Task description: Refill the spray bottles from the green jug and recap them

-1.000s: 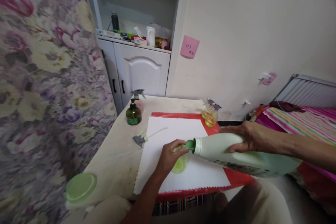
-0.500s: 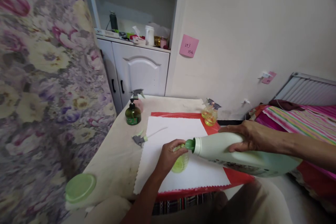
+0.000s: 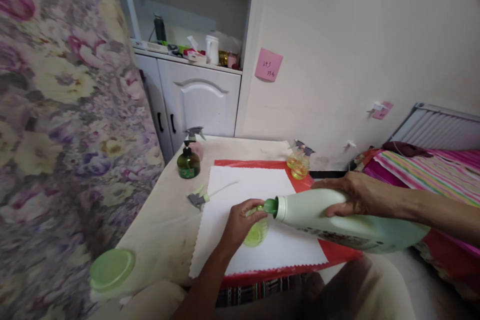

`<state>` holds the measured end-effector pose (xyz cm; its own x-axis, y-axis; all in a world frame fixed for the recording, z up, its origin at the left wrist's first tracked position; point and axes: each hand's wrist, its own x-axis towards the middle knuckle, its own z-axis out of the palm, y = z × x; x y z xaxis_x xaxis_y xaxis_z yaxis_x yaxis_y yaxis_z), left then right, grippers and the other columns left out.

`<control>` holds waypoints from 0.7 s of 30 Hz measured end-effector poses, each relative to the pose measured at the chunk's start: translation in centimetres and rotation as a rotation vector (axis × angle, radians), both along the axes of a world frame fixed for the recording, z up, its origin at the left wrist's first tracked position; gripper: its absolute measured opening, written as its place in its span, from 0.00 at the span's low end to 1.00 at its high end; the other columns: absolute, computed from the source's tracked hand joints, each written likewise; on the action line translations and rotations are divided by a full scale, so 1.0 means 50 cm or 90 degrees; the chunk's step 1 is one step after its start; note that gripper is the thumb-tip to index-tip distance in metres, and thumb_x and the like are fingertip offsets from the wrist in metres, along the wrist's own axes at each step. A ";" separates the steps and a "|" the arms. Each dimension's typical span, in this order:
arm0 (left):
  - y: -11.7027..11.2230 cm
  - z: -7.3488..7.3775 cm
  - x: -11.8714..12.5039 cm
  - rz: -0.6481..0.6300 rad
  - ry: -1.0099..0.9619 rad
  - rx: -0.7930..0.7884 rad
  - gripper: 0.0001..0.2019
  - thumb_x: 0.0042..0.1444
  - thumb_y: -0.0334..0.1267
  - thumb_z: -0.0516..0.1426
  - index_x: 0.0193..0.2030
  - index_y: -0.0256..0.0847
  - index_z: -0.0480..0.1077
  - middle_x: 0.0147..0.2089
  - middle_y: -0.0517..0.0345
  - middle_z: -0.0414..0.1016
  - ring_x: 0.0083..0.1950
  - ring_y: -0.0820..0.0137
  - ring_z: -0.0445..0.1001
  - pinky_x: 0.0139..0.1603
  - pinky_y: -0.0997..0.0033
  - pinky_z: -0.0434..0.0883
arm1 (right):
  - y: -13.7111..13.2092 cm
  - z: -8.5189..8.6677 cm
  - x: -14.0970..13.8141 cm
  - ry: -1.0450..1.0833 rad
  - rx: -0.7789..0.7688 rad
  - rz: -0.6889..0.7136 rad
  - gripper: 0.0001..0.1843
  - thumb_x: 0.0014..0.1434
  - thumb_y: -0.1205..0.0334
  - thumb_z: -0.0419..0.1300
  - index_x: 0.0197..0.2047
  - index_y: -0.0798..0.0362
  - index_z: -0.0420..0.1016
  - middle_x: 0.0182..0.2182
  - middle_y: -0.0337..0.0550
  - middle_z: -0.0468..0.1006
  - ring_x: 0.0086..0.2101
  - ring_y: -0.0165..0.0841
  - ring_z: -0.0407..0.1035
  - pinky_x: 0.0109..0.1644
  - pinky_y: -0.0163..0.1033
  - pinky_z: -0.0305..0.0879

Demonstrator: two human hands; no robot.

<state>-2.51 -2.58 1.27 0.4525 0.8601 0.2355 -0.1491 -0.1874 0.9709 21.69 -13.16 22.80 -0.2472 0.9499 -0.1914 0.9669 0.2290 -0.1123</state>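
My right hand point(image 3: 354, 193) grips a large pale green detergent bottle point(image 3: 348, 225), tipped on its side with its green spout point(image 3: 270, 205) over a small yellow-green round bottle point(image 3: 257, 232). My left hand point(image 3: 240, 221) is wrapped around that small bottle's top, holding it upright on a white cloth point(image 3: 255, 220). The small bottle's mouth is hidden behind my fingers. A loose grey spray head with its tube point(image 3: 202, 197) lies at the cloth's left edge.
A red sheet point(image 3: 337, 255) lies under the cloth on a beige table point(image 3: 165, 220). A dark green pump bottle point(image 3: 188, 162) and two yellow spray bottles point(image 3: 298, 164) stand at the back. A green lid point(image 3: 111, 270) sits front left; floral curtain at left.
Both hands and both bottles hold the same pose. Only the view has drifted slightly to the right.
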 end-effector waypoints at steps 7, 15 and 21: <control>-0.001 0.002 -0.001 -0.003 0.005 0.006 0.11 0.48 0.39 0.64 0.40 0.41 0.78 0.42 0.54 0.82 0.47 0.61 0.78 0.50 0.66 0.71 | 0.000 0.002 0.000 0.016 -0.020 0.004 0.35 0.57 0.41 0.58 0.60 0.55 0.69 0.30 0.46 0.80 0.27 0.34 0.72 0.29 0.34 0.65; 0.000 0.003 -0.003 0.011 0.023 0.011 0.10 0.48 0.39 0.64 0.39 0.42 0.78 0.42 0.55 0.82 0.47 0.61 0.77 0.50 0.66 0.71 | 0.007 -0.005 0.011 0.055 -0.020 0.039 0.33 0.56 0.41 0.58 0.60 0.49 0.69 0.31 0.44 0.81 0.27 0.34 0.73 0.29 0.35 0.65; 0.000 0.000 -0.001 0.015 0.022 0.007 0.11 0.47 0.39 0.64 0.39 0.42 0.78 0.41 0.55 0.82 0.46 0.61 0.78 0.49 0.66 0.71 | 0.008 -0.005 0.012 0.066 -0.019 0.043 0.33 0.56 0.41 0.59 0.60 0.49 0.69 0.30 0.42 0.81 0.27 0.34 0.73 0.28 0.35 0.65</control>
